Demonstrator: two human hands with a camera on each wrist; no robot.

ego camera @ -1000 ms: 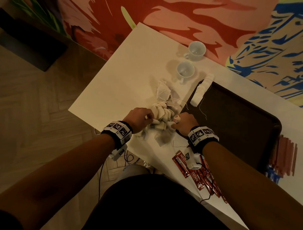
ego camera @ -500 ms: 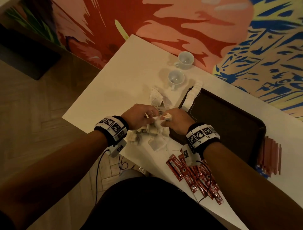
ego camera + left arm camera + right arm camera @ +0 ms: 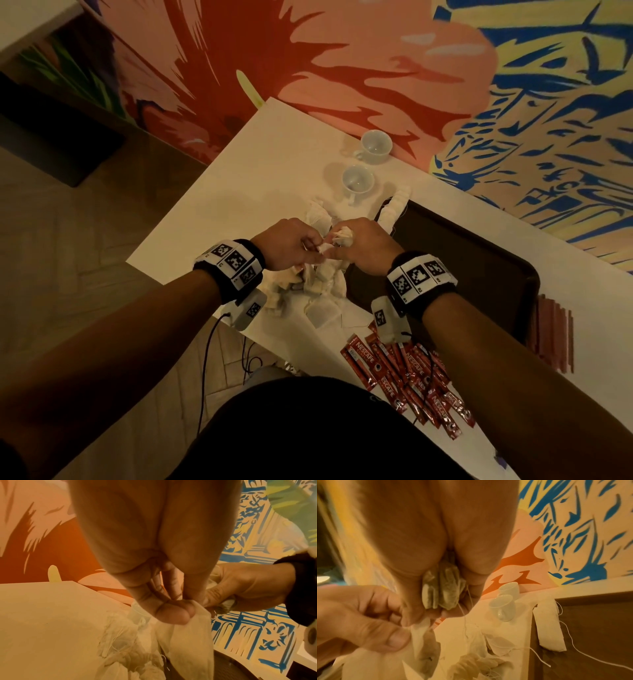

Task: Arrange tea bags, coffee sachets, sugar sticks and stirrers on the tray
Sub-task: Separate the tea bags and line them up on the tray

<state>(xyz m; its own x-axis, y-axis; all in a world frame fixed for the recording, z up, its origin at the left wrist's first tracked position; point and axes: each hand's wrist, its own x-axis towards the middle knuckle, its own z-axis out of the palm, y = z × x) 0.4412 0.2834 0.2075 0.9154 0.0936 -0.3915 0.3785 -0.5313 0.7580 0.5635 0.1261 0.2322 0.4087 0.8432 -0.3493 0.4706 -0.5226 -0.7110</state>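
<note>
A heap of pale tea bags (image 3: 308, 287) lies on the white table (image 3: 239, 192) beside the dark brown tray (image 3: 479, 260). Both hands hover just above the heap, fingertips meeting. My left hand (image 3: 301, 245) pinches the top edge of one tea bag (image 3: 188, 639) between thumb and fingers. My right hand (image 3: 339, 240) clutches a bunch of tea bags (image 3: 443, 588) in its palm, and its fingertips touch the same bag (image 3: 419, 631). A row of tea bags (image 3: 394, 209) lies on the tray's near-left corner. Red coffee sachets (image 3: 404, 377) lie by my right forearm.
Two small white cups (image 3: 358, 180) stand behind the heap, near the painted wall. Reddish-brown stirrers (image 3: 555, 329) lie on the table right of the tray. Loose strings (image 3: 573, 642) trail from the bags onto the tray. The table's left edge drops to the wooden floor.
Both hands have risen off the heap and come together. The right hand now holds a bunch of bags, and the left has lifted one bag up to it.
</note>
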